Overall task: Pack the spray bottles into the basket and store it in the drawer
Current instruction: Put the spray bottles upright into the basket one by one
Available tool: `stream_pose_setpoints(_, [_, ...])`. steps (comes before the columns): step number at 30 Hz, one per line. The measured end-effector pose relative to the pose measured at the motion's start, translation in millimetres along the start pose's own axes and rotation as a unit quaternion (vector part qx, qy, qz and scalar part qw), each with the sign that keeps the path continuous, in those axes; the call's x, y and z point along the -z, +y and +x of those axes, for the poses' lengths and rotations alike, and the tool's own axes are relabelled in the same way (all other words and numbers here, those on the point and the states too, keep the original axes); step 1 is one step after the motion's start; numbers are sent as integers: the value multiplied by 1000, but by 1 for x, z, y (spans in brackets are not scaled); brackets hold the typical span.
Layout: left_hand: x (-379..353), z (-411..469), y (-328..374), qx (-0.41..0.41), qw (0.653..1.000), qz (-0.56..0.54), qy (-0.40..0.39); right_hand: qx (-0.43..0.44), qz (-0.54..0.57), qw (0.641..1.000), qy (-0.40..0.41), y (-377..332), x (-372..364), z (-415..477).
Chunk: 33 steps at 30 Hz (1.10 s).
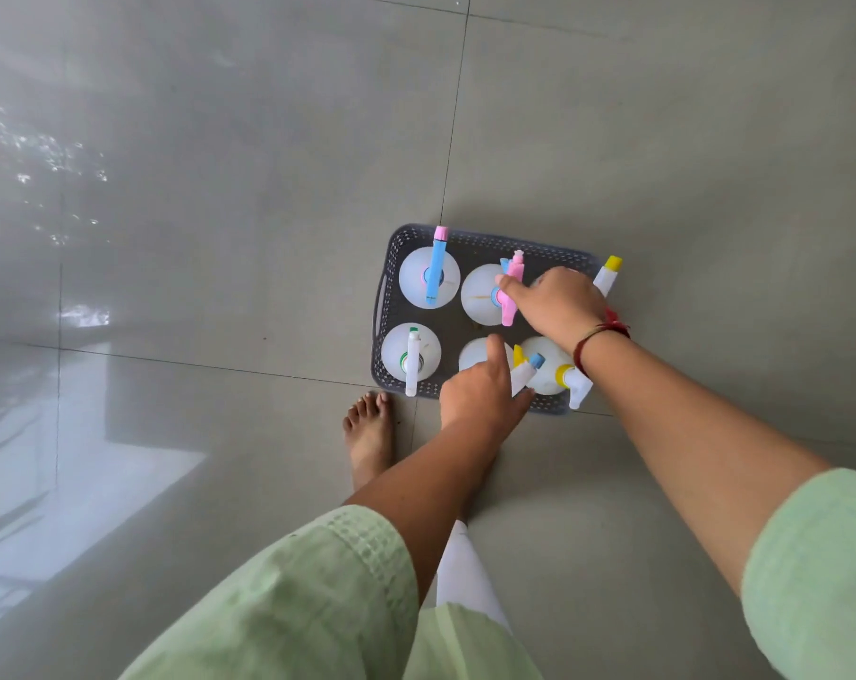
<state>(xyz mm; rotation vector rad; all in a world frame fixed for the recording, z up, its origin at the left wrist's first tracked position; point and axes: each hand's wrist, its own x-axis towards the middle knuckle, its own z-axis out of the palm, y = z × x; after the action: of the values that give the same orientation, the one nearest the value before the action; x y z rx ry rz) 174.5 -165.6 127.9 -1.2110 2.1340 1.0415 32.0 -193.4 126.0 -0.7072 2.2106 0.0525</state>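
A grey perforated basket sits on the floor, holding several white spray bottles that stand upright. At its far left is a bottle with a blue and pink sprayer; at its near left, one with a white and green sprayer. My right hand reaches over the far row, fingers on the pink sprayer of the middle bottle, hiding part of the yellow-tipped bottle at the far right. My left hand grips the sprayer of the near middle bottle. Beside it stands a bottle with a yellow collar.
Glossy grey floor tiles surround the basket. My bare foot stands just in front of the basket's near left corner. A bright window reflection lies on the floor at the left. No drawer is in view.
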Motion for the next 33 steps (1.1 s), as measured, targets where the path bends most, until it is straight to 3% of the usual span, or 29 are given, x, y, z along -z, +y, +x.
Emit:
stream_pose_setpoints(5, [-8,7,2,9,999,35,-13,22,-17,1000,9,-8,4,3])
stream_pose_setpoints(23, [-6,-1,-1,85,994,-54,-30,30,29,999,9,5,3,-6])
stream_pose_setpoints(28, [-6,-10,-7,77,995,-64,-2,14,85,994,73,24,13,-15])
stream_pose_setpoints(33, [-2,-26,-7,7,995,-81,63,21,151,971,185,54,34,-34])
